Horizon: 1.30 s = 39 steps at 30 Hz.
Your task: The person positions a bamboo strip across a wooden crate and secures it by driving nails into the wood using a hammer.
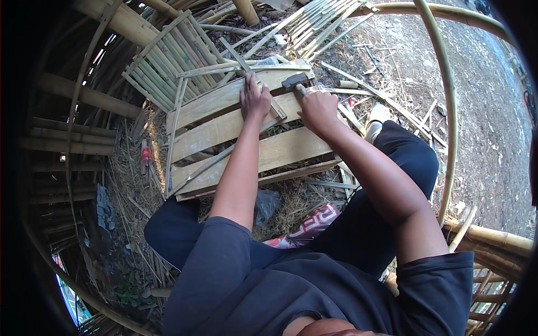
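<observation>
A low table of pale wooden slats stands before me, with gaps between its boards. Across its upper part lies a narrow bamboo strip, running slantwise past the far edge. My left hand rests on this strip, its fingers closed about it; what lies under the fingertips is hidden. To its right, my right hand grips a hammer by the handle. The dark hammer head is over the far right part of the slats, apart from the left hand. Thin bamboo strips frame the table's left side.
A bamboo slat panel leans behind the table at left; another slatted piece lies farther back. Split bamboo and straw litter the ground. A curved bamboo pole rises at right. A red-labelled bottle lies left. Printed sacking is between my legs.
</observation>
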Tool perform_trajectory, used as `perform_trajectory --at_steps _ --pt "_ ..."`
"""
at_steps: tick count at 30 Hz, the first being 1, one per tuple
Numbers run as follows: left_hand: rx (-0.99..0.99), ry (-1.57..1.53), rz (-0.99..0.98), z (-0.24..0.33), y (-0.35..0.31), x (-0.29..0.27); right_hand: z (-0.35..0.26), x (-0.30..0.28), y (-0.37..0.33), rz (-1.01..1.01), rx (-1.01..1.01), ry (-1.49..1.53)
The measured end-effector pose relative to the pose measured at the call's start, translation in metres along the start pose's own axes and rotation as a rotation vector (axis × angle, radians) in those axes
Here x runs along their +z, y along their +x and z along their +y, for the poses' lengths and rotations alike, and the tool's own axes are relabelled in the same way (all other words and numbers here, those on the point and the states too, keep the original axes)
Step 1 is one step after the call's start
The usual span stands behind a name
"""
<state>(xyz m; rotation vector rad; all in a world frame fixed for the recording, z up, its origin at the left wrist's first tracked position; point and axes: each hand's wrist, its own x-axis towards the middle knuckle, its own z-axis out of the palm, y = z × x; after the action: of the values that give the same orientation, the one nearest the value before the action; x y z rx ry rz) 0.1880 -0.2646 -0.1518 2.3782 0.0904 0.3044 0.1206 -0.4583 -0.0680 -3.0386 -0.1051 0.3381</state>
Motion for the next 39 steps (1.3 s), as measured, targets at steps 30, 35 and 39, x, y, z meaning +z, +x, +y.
perform_trajectory --at_steps 30,35,39 --pt "0.144 0.003 -0.165 -0.020 -0.140 -0.125 -0.040 0.023 0.036 0.004 -0.829 0.251" --pt "0.171 -0.020 -0.138 -0.023 -0.142 -0.120 -0.037 0.032 0.037 0.079 -0.788 0.335" --pt "0.165 -0.026 -0.132 -0.026 -0.142 -0.120 -0.039 0.029 0.034 0.016 -0.771 0.210"
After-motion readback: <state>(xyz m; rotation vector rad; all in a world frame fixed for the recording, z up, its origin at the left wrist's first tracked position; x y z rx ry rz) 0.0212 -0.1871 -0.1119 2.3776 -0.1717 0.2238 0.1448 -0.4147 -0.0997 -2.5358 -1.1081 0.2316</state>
